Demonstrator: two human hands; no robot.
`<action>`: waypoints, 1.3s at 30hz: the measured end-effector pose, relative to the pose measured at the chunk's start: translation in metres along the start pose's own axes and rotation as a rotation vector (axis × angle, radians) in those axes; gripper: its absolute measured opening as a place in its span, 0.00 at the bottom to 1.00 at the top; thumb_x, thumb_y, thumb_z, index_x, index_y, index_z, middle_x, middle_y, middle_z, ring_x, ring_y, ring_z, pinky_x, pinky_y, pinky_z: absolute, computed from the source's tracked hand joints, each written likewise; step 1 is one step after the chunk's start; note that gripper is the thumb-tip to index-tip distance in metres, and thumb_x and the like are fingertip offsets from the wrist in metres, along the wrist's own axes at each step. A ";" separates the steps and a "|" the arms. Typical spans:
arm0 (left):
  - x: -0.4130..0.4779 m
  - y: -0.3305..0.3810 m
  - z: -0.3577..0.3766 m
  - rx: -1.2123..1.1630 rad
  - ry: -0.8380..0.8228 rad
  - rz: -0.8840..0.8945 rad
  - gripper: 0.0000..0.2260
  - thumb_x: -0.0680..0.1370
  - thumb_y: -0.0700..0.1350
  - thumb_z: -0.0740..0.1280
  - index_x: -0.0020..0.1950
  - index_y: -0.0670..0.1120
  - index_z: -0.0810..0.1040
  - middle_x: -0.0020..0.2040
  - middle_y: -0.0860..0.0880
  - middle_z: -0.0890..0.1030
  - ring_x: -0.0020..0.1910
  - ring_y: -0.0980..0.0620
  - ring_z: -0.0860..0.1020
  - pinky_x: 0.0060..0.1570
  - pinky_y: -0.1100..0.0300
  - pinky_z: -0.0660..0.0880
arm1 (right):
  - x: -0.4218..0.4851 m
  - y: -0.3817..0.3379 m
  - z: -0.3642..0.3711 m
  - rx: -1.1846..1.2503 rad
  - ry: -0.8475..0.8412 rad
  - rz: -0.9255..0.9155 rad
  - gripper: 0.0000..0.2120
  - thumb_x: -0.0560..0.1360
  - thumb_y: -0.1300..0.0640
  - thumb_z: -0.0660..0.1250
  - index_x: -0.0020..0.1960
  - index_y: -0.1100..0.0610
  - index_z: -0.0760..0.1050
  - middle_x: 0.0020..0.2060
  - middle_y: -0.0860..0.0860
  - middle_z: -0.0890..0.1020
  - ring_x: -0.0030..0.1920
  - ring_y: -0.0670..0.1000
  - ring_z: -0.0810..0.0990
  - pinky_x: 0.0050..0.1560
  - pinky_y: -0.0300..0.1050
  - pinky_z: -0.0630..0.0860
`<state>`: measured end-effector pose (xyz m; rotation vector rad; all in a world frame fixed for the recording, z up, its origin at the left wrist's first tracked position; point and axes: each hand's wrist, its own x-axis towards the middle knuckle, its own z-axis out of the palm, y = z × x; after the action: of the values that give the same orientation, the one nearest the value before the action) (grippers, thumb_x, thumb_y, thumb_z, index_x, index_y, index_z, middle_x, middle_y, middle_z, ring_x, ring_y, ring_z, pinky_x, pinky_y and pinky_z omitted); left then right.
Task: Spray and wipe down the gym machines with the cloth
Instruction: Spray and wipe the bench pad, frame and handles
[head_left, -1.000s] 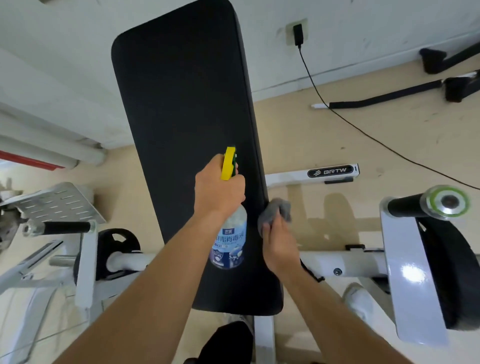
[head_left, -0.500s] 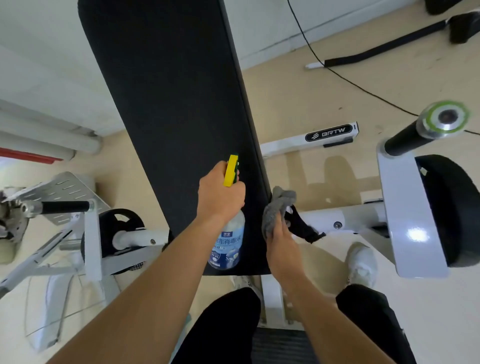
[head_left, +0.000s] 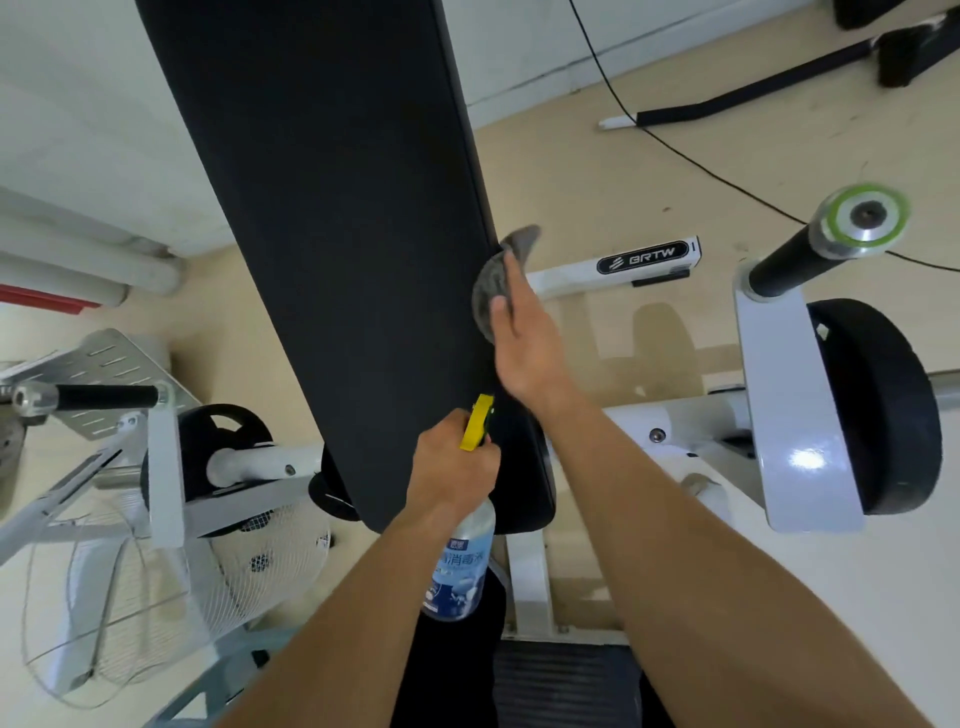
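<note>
A long black padded back rest (head_left: 332, 218) of a white gym machine fills the middle of the view. My right hand (head_left: 524, 338) presses a grey cloth (head_left: 493, 280) flat against the pad's right edge, fingers fairly straight. Lower down, my left hand (head_left: 452, 467) grips the neck of a clear spray bottle (head_left: 460, 566) with a blue label and a yellow trigger head (head_left: 477, 422), held near the pad's lower right corner.
White machine frame (head_left: 670, 431) runs right of the pad, with a black handle with a green-ringed end (head_left: 831, 234) and a black round pad (head_left: 878, 405). A left handle (head_left: 104, 397), weight plate (head_left: 218, 441) and floor fan (head_left: 171, 582) stand on the left. A black cable (head_left: 675, 150) crosses the floor.
My right hand slid the cloth up along the pad's right edge and flattened onto it. The left hand with the bottle stayed near the pad's lower part. The camera tilted closer.
</note>
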<state>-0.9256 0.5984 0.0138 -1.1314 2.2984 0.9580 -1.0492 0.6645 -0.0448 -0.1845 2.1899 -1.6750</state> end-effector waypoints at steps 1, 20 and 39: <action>0.001 0.000 -0.007 -0.006 0.022 0.003 0.05 0.71 0.43 0.65 0.36 0.46 0.71 0.33 0.41 0.76 0.31 0.38 0.77 0.36 0.39 0.80 | -0.003 0.004 0.016 -0.038 0.012 0.012 0.27 0.85 0.51 0.50 0.82 0.49 0.47 0.80 0.50 0.59 0.78 0.55 0.60 0.72 0.51 0.66; 0.033 0.048 -0.041 -0.117 0.043 0.236 0.05 0.74 0.33 0.64 0.47 0.40 0.77 0.46 0.38 0.81 0.28 0.47 0.79 0.34 0.48 0.81 | -0.076 0.032 0.055 -0.372 0.135 0.379 0.27 0.84 0.54 0.51 0.81 0.54 0.49 0.79 0.53 0.60 0.74 0.62 0.64 0.69 0.58 0.68; -0.022 -0.025 0.032 -0.004 -0.097 0.064 0.03 0.69 0.45 0.63 0.41 0.49 0.72 0.38 0.41 0.78 0.38 0.34 0.80 0.38 0.36 0.80 | -0.158 0.061 -0.048 -0.254 0.127 0.389 0.12 0.84 0.51 0.57 0.57 0.58 0.74 0.73 0.52 0.66 0.63 0.53 0.73 0.55 0.42 0.67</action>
<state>-0.8912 0.6225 -0.0048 -0.9961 2.2673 1.0193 -0.9141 0.7767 -0.0583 0.2738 2.3412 -1.2266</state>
